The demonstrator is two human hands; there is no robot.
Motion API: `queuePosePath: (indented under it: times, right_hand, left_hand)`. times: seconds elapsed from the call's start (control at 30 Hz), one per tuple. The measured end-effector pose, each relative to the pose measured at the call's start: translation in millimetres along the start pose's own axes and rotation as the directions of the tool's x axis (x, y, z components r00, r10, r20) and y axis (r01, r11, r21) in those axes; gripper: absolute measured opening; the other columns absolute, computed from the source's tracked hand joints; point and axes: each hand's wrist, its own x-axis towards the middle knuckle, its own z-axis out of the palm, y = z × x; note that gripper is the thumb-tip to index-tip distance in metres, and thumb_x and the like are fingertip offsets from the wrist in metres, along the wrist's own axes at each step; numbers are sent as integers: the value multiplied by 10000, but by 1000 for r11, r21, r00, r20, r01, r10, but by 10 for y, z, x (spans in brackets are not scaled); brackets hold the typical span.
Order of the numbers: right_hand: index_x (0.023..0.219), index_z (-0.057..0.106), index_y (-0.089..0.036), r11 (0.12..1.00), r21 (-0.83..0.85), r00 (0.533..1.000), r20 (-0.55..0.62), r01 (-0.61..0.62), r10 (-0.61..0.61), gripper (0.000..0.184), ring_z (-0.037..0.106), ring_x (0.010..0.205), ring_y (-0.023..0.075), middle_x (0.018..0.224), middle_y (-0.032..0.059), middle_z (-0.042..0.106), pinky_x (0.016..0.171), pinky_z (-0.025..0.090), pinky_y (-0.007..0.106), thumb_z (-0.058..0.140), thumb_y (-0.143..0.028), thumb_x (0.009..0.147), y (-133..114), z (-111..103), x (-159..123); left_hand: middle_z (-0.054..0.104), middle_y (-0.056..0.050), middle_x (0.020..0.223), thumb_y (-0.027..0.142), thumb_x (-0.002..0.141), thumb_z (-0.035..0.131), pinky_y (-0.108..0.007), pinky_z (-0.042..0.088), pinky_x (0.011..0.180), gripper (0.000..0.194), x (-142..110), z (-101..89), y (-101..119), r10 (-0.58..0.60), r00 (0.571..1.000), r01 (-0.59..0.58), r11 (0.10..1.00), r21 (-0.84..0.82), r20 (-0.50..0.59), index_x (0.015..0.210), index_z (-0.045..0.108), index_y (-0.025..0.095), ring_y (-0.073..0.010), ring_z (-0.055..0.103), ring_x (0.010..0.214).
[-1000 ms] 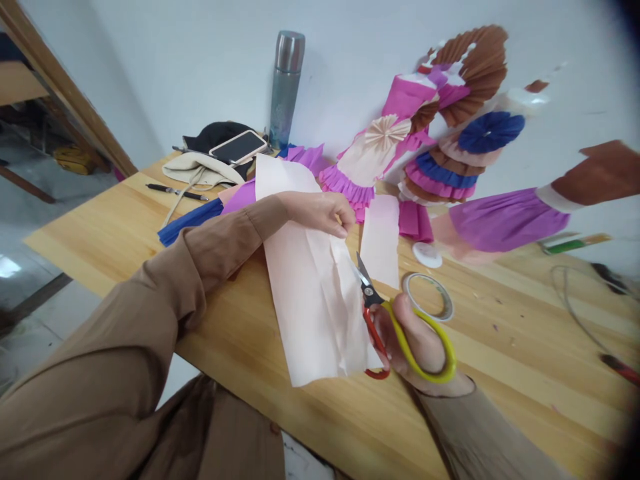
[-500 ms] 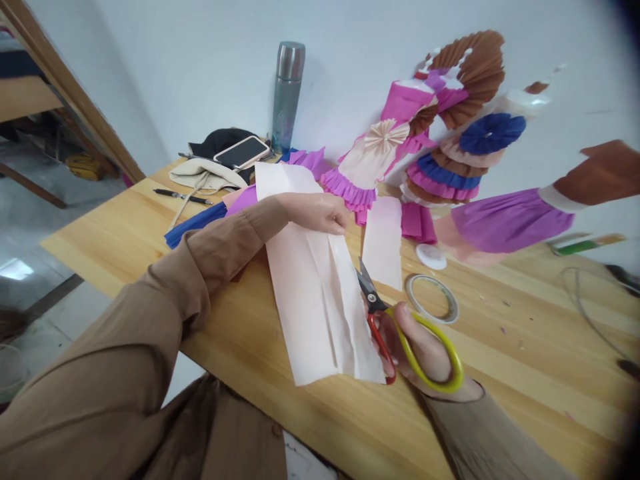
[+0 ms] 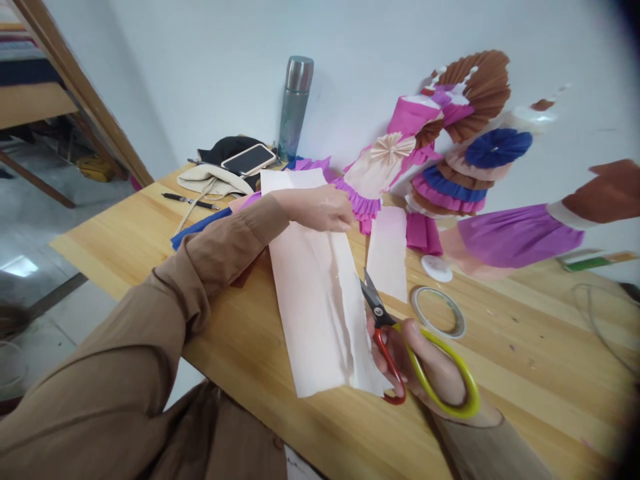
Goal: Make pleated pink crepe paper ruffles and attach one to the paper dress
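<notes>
My left hand [image 3: 327, 208] is closed over the far part of a pale pink sheet of crepe paper [image 3: 310, 320], its fingertips curled and partly hidden. The sheet lies lengthwise on the table, with folds and a ragged right edge. My right hand [image 3: 435, 370] holds scissors [image 3: 379, 312] with one yellow and one red handle loop. Their dark blades are parted and point away from me, just right of the sheet's edge. Beyond the blades lies a smaller pale strip of paper [image 3: 389, 250].
A tape roll [image 3: 439, 312] and a white disc [image 3: 437, 269] lie right of the strip. Paper-dressed figures [image 3: 380, 163] line the wall. At the back left are a thermos [image 3: 295, 107], a phone [image 3: 249, 160], a cloth pouch [image 3: 217, 181] and a pen [image 3: 187, 200].
The view has shifted slightly, so everything sits lower and further right. My left hand has moved a little away from me along the sheet. The scissor handles look slightly wider apart.
</notes>
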Motion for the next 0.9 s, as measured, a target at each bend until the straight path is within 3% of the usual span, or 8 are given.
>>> queuePosePath:
  times: [0.1, 0.37, 0.57, 0.73, 0.9]
  right_hand:
    - [928, 518, -199, 1000, 15, 1000, 26, 2, -2, 647, 380, 333, 74, 568, -25, 558, 362, 282, 221, 443, -833, 822, -59, 32, 17]
    - [883, 518, -196, 999, 29, 999, 31, 40, -41, 622, 364, 332, 73, 528, -18, 535, 374, 237, 219, 429, -811, 847, -82, 43, 33]
    - [941, 550, -192, 1000, 0, 999, 46, 0, 0, 660, 387, 346, 79, 579, -14, 542, 396, 256, 236, 422, -830, 832, -97, 16, 12]
    - [966, 564, -199, 999, 46, 998, 60, -4, 1, 622, 421, 358, 84, 600, -4, 563, 393, 254, 228, 420, -795, 862, -32, -35, 35]
    - [953, 571, -188, 999, 42, 998, 62, -3, 1, 677, 426, 348, 94, 596, 19, 598, 384, 237, 237, 463, -839, 802, -72, -7, 83]
  left_hand:
    - [725, -87, 838, 163, 877, 478, -324, 402, 776, 267, -15, -62, -72, 51, 993, -56, 998, 40, 109, 767, 720, 170, -184, 592, 786]
    - [714, -66, 805, 92, 792, 540, -285, 417, 780, 189, -30, -148, -75, 9, 996, -4, 998, -55, 93, 742, 704, 170, -169, 589, 776]
    - [698, -38, 776, 51, 730, 562, -254, 403, 725, 170, -30, -166, -53, -30, 995, 41, 993, -114, 93, 739, 694, 159, -141, 566, 732]
    - [698, -39, 804, 70, 742, 574, -239, 404, 730, 150, -26, -186, -44, -66, 995, 75, 988, -135, 73, 769, 704, 140, -127, 575, 760]
    - [697, -31, 800, 85, 762, 577, -228, 410, 723, 138, -27, -224, -6, -61, 996, 72, 979, -193, 63, 770, 703, 140, -111, 579, 741]
